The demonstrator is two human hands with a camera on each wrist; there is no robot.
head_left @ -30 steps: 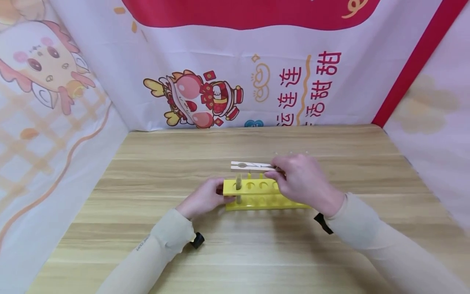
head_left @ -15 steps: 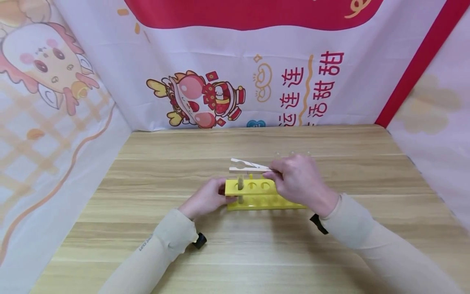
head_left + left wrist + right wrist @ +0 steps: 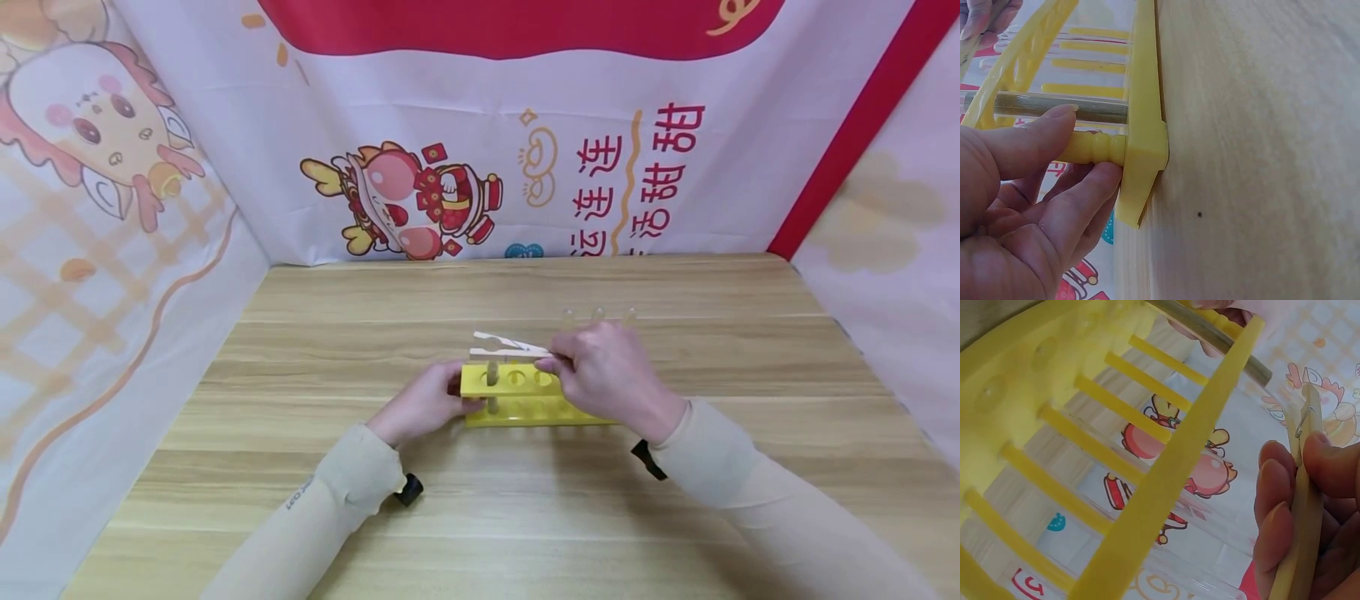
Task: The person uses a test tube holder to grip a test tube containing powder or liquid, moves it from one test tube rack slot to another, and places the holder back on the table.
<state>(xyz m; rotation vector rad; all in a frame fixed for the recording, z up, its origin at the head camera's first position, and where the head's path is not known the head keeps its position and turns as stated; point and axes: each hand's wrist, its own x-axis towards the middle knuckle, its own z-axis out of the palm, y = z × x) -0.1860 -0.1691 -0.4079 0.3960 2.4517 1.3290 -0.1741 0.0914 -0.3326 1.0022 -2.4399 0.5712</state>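
A yellow test tube rack [image 3: 501, 392] stands on the table, one test tube [image 3: 492, 375] upright in its leftmost hole. Dark grey-brown material fills the tube's lower part [image 3: 1097, 111], below a clear mouth. My left hand [image 3: 427, 404] grips the ridged post at the rack's left end, its thumb lying against the tube in the left wrist view. Between thumb and fingers my right hand [image 3: 611, 371] holds a wooden test tube clamp [image 3: 1307, 506] with a metal spring. The clamp's two arms [image 3: 504, 352] are spread apart, pointing left, right by the tube's mouth.
Several clear tubes sit upside down on the drying pegs [image 3: 1100, 509] along the rack's back; rounded ends [image 3: 597, 314] show behind my right hand. A printed cloth [image 3: 450, 92] hangs behind the wooden table [image 3: 337, 317], with more cloth on both sides.
The clamp's arms have come apart, and my right hand has lowered it slightly toward the tube's mouth. My left hand keeps its grip on the rack.
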